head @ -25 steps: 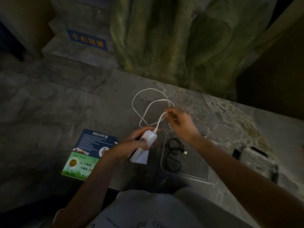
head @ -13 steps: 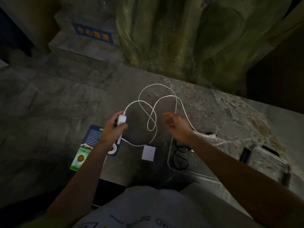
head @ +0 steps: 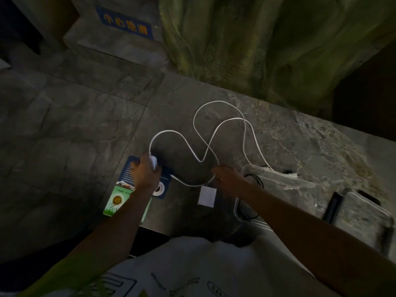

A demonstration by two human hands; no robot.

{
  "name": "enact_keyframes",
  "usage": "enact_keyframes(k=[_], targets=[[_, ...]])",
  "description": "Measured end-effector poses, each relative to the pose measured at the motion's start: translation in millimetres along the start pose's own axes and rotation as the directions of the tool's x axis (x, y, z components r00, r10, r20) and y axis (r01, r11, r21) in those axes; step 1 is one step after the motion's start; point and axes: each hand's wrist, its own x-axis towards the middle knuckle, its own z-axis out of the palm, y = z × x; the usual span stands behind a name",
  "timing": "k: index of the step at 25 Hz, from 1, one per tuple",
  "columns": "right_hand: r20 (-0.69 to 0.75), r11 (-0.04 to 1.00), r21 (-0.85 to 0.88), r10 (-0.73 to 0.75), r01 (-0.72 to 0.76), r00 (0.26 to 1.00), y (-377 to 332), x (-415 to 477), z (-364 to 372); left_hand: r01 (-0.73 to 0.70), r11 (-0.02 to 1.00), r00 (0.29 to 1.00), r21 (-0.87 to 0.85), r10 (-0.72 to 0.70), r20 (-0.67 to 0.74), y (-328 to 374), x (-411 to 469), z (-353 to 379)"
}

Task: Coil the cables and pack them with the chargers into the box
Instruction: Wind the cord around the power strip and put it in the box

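A long white cable (head: 218,129) lies in loose loops across the stone table top. My left hand (head: 144,174) is closed around a small white charger (head: 153,162) at one end of it, over a printed card. My right hand (head: 228,179) pinches the cable lower down, near a white square charger block (head: 207,196) lying flat on the table. To the right stands a clear plastic box (head: 300,185) with a coiled black cable (head: 255,181) inside, partly hidden by my right forearm. The white cable's far end runs behind the box's rim.
A blue and green printed card (head: 120,202) lies under my left hand at the table's left edge. A clear lid with black clips (head: 362,213) sits at the right. A green sculpted wall (head: 257,50) rises behind the table; floor tiles lie to the left.
My left hand carried the small charger leftward, away from the right hand, and the cable spread out into wide loops. The right hand dropped lower along the cable.
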Motion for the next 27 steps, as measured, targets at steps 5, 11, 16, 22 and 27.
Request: enact_keyframes(k=[5,11,16,22,27], targets=[[0.076,0.995,-0.094,-0.027,0.034,0.997,-1,14,17,-0.013,0.997,0.997,0.072,0.007,0.083,-22,-1,5],[0.114,0.984,-0.177,-0.003,0.024,0.993,1,22,15,-0.054,0.995,0.996,0.081,0.048,0.080,-18,-12,8],[0.053,0.994,-0.106,-0.008,0.013,0.999,-5,18,10,-0.025,0.999,0.996,-0.047,0.029,0.088,-11,-15,15],[-0.316,0.966,-0.158,-0.244,0.203,0.917,-6,-5,-15,0.132,0.978,0.991,-0.162,-0.128,0.035,-2,-13,14],[-0.491,0.973,0.042,-0.176,0.226,0.853,-10,-12,-42,0.053,0.999,0.991,-0.001,-0.053,0.121,2,-20,14]])
